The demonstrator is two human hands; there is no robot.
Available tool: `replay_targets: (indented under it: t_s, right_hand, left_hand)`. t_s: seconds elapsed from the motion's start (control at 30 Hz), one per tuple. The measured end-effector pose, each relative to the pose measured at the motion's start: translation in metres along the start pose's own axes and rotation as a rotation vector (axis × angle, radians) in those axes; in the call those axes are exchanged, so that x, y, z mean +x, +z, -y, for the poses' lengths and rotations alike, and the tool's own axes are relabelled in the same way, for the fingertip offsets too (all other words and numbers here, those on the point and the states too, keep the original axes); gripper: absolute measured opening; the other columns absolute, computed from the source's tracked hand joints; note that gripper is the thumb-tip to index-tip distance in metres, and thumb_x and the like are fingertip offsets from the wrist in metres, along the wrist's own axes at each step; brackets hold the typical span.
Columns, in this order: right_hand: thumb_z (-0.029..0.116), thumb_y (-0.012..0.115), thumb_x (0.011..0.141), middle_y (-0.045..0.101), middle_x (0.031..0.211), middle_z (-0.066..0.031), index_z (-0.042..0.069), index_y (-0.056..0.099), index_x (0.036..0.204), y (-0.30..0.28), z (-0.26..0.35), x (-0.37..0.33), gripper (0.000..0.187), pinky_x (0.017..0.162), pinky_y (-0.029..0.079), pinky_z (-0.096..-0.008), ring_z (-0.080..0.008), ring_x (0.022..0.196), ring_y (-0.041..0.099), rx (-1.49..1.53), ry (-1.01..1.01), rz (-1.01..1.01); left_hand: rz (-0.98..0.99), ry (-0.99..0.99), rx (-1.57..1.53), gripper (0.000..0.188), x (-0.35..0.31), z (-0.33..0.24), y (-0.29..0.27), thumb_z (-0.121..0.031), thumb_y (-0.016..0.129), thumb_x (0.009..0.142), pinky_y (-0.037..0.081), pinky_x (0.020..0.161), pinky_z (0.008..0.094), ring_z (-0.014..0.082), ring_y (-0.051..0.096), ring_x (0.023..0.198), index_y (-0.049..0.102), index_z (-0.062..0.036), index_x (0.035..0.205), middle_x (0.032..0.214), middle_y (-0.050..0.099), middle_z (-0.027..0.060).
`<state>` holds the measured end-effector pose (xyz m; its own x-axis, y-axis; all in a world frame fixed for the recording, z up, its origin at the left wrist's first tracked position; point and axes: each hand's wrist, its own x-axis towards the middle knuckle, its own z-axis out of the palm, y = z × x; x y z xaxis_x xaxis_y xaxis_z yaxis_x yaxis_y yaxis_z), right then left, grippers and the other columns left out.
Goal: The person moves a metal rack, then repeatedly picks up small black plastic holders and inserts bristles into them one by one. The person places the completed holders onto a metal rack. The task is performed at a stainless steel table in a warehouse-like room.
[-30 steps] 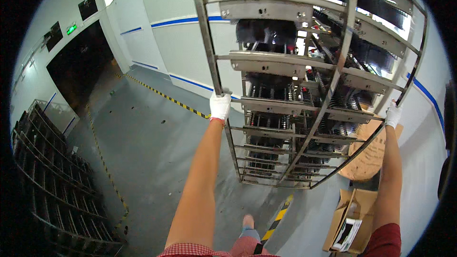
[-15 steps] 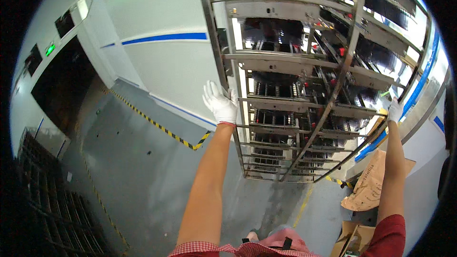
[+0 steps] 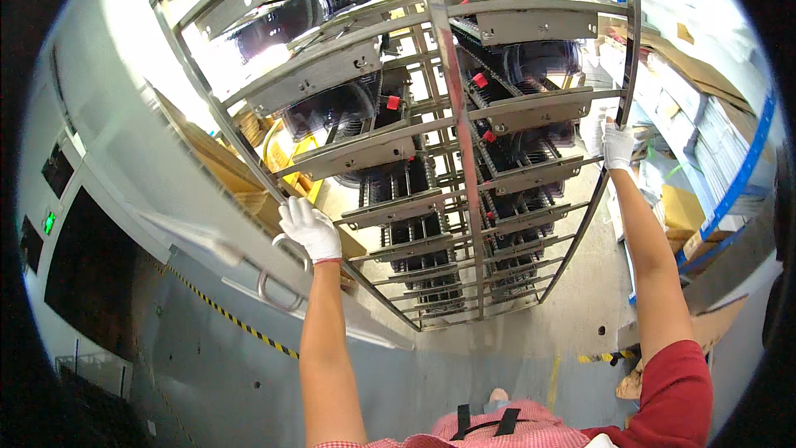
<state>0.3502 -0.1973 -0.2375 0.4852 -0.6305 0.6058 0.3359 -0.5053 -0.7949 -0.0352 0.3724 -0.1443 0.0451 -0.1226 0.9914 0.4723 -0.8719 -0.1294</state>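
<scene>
A tall metal rack with several tiers stands in front of me, carrying dark racks of black, disc-like parts with small red pieces. My left hand, in a white glove, lies against the rack's left upright with its fingers stretched out, close to a door handle. Higher up on the other side, my right hand, also white-gloved, is closed round the right upright. Its far fingers are partly hidden by the post.
A white door stands at the left, beside the rack. Shelving with stacked packages lines the right side. Cardboard and a yellow object show behind the rack at left. Yellow-black tape marks the grey floor.
The view has turned, and the rack now stands in a doorway with a bright room behind it. Shelves and the left door handle have come into view. Both hands stay at the rack's uprights.
</scene>
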Motion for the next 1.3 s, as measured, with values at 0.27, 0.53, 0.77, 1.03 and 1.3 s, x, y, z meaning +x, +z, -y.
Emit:
replay_targets:
  t_s: [0.27, 0.53, 0.77, 1.03, 1.3]
  right_hand:
    - [0.03, 0.059, 0.096, 0.052, 0.057, -0.0027, 0.013, 0.062, 0.104, 0.024, -0.067, 0.055, 0.019, 0.045, 0.039, -0.0347, -0.0162, 0.049, 0.051, 0.177, -0.332, 0.095]
    - [0.038, 0.066, 0.094, 0.051, 0.062, 0.0019, 0.005, 0.062, 0.096, 0.034, -0.017, -0.022, 0.033, 0.048, 0.038, -0.0284, -0.0074, 0.052, 0.047, 0.423, 0.045, 0.145]
    - [0.033, 0.061, 0.095, 0.065, 0.077, -0.0083, -0.001, 0.063, 0.108, 0.017, -0.041, 0.03, 0.036, 0.065, 0.047, -0.0351, -0.019, 0.068, 0.06, 0.397, 0.125, 0.186]
    - [0.04, 0.062, 0.093, 0.056, 0.063, -0.0041, 0.003, 0.057, 0.079, 0.015, -0.01, 0.009, 0.039, 0.052, 0.041, -0.0309, -0.0129, 0.054, 0.053, 0.346, 0.101, 0.089]
    - [0.04, 0.065, 0.094, 0.05, 0.06, 0.0016, 0.007, 0.055, 0.075, 0.04, -0.027, 0.014, 0.04, 0.046, 0.037, -0.0293, -0.0089, 0.049, 0.047, 0.435, 0.167, 0.08]
  left_hand:
    - [0.022, -1.113, -0.352, 0.025, -0.003, -0.01, 0.042, -0.018, 0.057, 0.084, 0.051, 0.083, 0.0426, 0.0378, 0.066, 0.087, 0.064, -0.0036, 0.103, 0.089, 0.067, 0.0214]
    - [-0.006, -0.909, -0.487, 0.018, -0.025, 0.013, 0.022, -0.006, 0.053, 0.082, 0.054, 0.073, 0.0391, 0.0288, 0.071, 0.076, 0.061, -0.0087, 0.098, 0.086, 0.074, 0.008]
    - [0.157, -0.868, -0.582, 0.039, -0.03, 0.014, 0.043, -0.002, 0.055, 0.077, 0.053, 0.082, 0.0373, 0.0289, 0.071, 0.086, 0.058, -0.0071, 0.116, 0.098, 0.072, 0.014]
    - [0.115, -0.842, -0.471, 0.021, -0.033, 0.012, 0.076, -0.007, 0.06, 0.074, 0.049, 0.07, 0.0461, 0.0401, 0.064, 0.073, 0.055, -0.0046, 0.094, 0.076, 0.064, 0.0175]
    - [0.208, -0.907, -0.547, 0.02, -0.014, 0.013, 0.132, -0.006, 0.058, 0.075, 0.048, 0.068, 0.0448, 0.0379, 0.061, 0.069, 0.054, -0.0066, 0.094, 0.074, 0.06, 0.016]
